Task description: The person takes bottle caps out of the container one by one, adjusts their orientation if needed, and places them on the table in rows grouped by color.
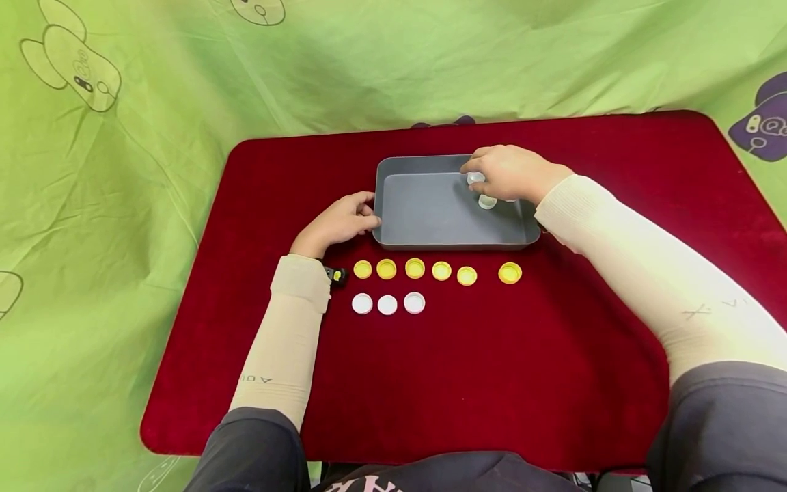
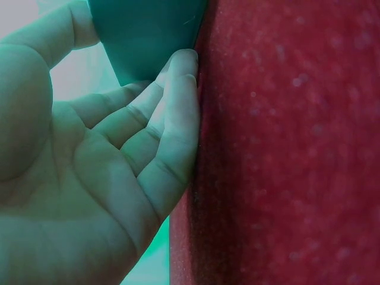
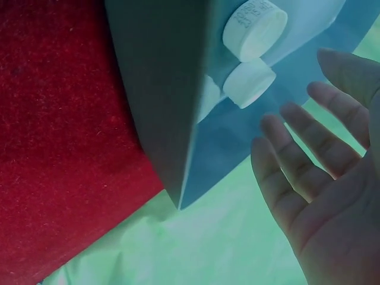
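At the left end of the grey tray (image 1: 451, 247), my left hand (image 1: 337, 220) holds the rim, its thumb at the edge and its fingertips against the outer wall. The left wrist view shows this hand (image 2: 101, 160) with the lower fingers bent beside the cloth. My right hand (image 1: 513, 172) hovers above the tray's right part. Its fingers are spread and loosely bent, with nothing held in the right wrist view. Below them in the tray are white caps: one cap (image 1: 475, 178) between thumb and fingertips as seen from above, another cap (image 1: 488, 202), and a third partly hidden.
In front of the tray lies a row of several yellow caps (image 1: 415, 268), with a wider gap before the rightmost cap (image 1: 509, 273). Three white caps (image 1: 387, 305) form a nearer row. A red cloth (image 1: 467, 383) covers the table; green curtains (image 1: 393, 68) hang behind.
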`<action>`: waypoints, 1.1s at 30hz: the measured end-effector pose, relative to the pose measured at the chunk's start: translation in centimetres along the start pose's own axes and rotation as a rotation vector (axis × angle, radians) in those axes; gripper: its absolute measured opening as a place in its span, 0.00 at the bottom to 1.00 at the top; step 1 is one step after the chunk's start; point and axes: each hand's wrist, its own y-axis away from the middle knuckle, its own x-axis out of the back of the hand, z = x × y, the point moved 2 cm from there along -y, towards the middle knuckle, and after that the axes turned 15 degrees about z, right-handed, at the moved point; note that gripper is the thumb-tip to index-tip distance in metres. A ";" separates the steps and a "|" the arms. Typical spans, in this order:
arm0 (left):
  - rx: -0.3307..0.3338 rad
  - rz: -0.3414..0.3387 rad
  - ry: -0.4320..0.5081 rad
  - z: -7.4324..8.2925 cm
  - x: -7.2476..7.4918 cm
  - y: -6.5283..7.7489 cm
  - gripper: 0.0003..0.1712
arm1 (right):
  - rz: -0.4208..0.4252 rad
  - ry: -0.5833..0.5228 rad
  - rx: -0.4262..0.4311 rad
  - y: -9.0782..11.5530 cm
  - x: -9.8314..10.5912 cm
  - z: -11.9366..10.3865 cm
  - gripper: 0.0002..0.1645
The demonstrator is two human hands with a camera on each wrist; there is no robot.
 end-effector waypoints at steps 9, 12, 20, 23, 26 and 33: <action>0.007 -0.003 0.003 -0.1 -0.1 0.0 0.34 | -0.002 -0.003 -0.004 -0.2 -0.6 0.7 0.24; 0.010 -0.001 0.003 -0.1 -0.1 0.1 0.34 | 0.011 -0.010 -0.004 -0.3 -0.7 0.7 0.23; 0.013 -0.004 0.001 0.0 -0.1 0.3 0.34 | 0.018 -0.022 -0.012 -0.3 -1.2 0.9 0.24; 0.014 0.000 0.005 0.0 -0.1 0.3 0.34 | 0.025 -0.020 -0.011 -0.3 -1.2 1.0 0.24; 0.013 0.002 0.009 0.0 0.0 0.3 0.34 | 0.024 -0.025 -0.014 -0.3 -1.3 1.0 0.24; 0.012 0.000 0.009 -0.2 -0.1 0.3 0.34 | 0.031 -0.026 -0.007 -0.2 -1.5 1.1 0.23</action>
